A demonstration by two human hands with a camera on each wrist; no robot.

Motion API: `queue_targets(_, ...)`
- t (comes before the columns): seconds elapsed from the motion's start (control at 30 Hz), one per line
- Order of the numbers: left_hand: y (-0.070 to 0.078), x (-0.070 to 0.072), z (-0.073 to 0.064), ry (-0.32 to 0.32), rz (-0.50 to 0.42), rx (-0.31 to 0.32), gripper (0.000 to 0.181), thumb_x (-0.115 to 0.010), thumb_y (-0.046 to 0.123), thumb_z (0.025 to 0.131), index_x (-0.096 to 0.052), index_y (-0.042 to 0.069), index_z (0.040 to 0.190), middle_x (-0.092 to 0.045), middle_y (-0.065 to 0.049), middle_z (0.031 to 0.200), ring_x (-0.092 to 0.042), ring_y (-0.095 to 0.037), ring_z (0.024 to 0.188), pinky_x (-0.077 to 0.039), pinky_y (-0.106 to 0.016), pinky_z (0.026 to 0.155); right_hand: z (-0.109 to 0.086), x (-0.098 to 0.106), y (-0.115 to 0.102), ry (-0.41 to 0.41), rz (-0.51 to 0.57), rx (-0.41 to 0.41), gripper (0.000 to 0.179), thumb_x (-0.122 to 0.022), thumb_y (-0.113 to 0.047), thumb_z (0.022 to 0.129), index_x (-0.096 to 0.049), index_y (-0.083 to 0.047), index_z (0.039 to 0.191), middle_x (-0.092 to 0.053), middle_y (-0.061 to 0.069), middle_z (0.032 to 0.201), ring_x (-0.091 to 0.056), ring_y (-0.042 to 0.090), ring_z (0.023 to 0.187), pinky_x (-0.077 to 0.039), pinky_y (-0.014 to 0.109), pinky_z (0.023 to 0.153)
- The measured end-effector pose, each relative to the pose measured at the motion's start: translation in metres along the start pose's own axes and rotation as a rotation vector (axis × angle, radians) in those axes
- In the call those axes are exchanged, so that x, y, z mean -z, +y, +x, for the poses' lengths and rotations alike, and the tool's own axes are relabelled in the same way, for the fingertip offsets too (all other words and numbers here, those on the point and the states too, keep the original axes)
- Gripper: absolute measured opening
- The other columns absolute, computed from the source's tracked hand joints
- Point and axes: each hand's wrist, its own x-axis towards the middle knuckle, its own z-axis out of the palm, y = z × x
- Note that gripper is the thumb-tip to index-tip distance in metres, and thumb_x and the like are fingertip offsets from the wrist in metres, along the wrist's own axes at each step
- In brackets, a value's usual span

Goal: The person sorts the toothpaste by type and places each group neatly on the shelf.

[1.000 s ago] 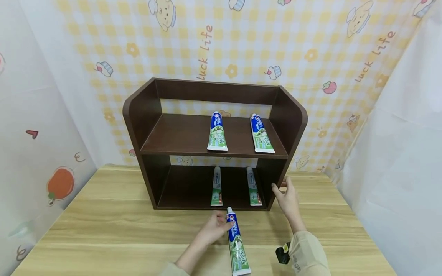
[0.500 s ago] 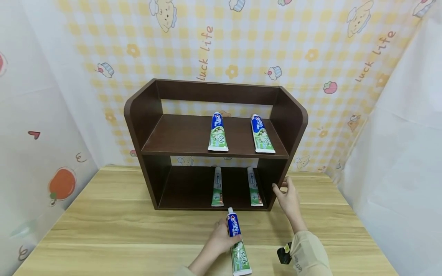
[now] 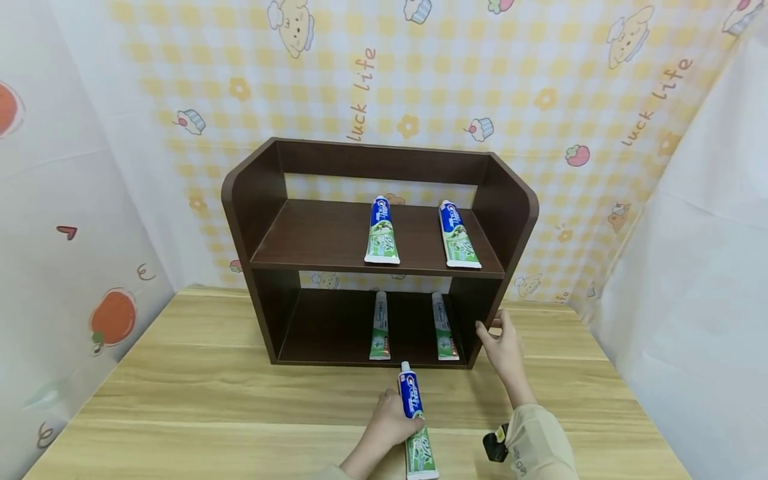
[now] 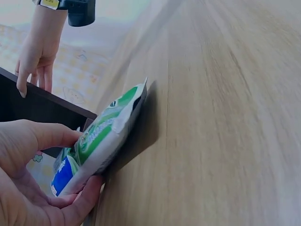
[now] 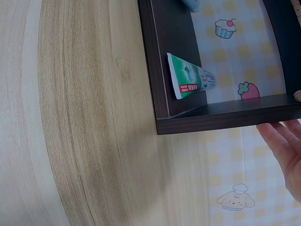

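Note:
My left hand [image 3: 393, 421] holds a blue, white and green toothpaste tube [image 3: 422, 453] in front of the shelf, cap end pointing toward it. In the left wrist view the thumb lies on one face of this toothpaste tube [image 4: 110, 125] and the fingers on the other. The right hand [image 3: 503, 347] grips the right side panel of the dark brown two-tier shelf [image 3: 318, 233], thumb at the front edge and fingers on the outer side. On the upper tier lie two matching tubes [image 3: 382, 233] [image 3: 459, 237]; two slimmer grey-green tubes [image 3: 381, 327] [image 3: 445, 328] lie on the lower tier.
The shelf stands on a light wood table [image 3: 198, 400] against a yellow checked backdrop [image 3: 408, 80]. White sheets [image 3: 678, 267] hang at both sides. A small black device [image 3: 495, 444] sits at the right wrist.
My left hand has moved right and down along the tube, from touching its upper end to gripping around its middle. The right hand stays on the side panel. The view shifts slightly.

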Motion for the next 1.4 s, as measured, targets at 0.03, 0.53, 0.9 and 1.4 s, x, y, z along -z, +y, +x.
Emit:
queue_targets(0.03,0.000,0.000,0.000,0.000,0.007,-0.002,0.068,-0.075,0.010,0.065,-0.040,-0.023,0.113,-0.048,-0.021,0.091,-0.051,-0.028,0.076,-0.053,-0.043,0.067,0.000,0.000,0.000,0.000,-0.004,0.003,0.020,-0.056,-0.020,0.089,-0.045,-0.006,0.099,-0.055,0.026,0.111,-0.062,0.040,0.097,-0.054,0.045,0.078)
queue_targets(0.53,0.011,0.006,-0.001,-0.134,0.080,-0.015,0.031,-0.072,0.005,0.068,-0.053,-0.011,0.087,-0.051,-0.012,0.070,-0.053,-0.019,0.051,-0.049,-0.027,0.043,-0.001,0.000,-0.001,-0.005,0.017,0.000,0.020,-0.056,-0.020,0.089,-0.045,-0.006,0.098,-0.054,0.025,0.111,-0.062,0.041,0.097,-0.054,0.045,0.078)
queue_targets(0.9,0.011,0.006,-0.005,-0.136,0.044,0.001,0.028,-0.069,0.002,0.070,-0.050,-0.009,0.087,-0.051,-0.012,0.067,-0.054,-0.018,0.047,-0.050,-0.026,0.039,-0.004,0.000,-0.003,0.007,0.041,0.010,0.019,-0.056,-0.016,0.089,-0.047,-0.005,0.100,-0.055,0.027,0.107,-0.064,0.041,0.092,-0.056,0.042,0.074)
queue_targets(1.4,-0.002,0.007,-0.002,-0.206,-0.056,0.006,0.028,-0.070,0.010,0.076,-0.053,-0.008,0.090,-0.055,-0.011,0.070,-0.057,-0.017,0.053,-0.051,-0.027,0.046,-0.002,-0.001,-0.001,0.008,0.046,0.029,0.018,-0.055,-0.014,0.089,-0.046,-0.004,0.101,-0.055,0.027,0.106,-0.063,0.042,0.092,-0.056,0.040,0.072)
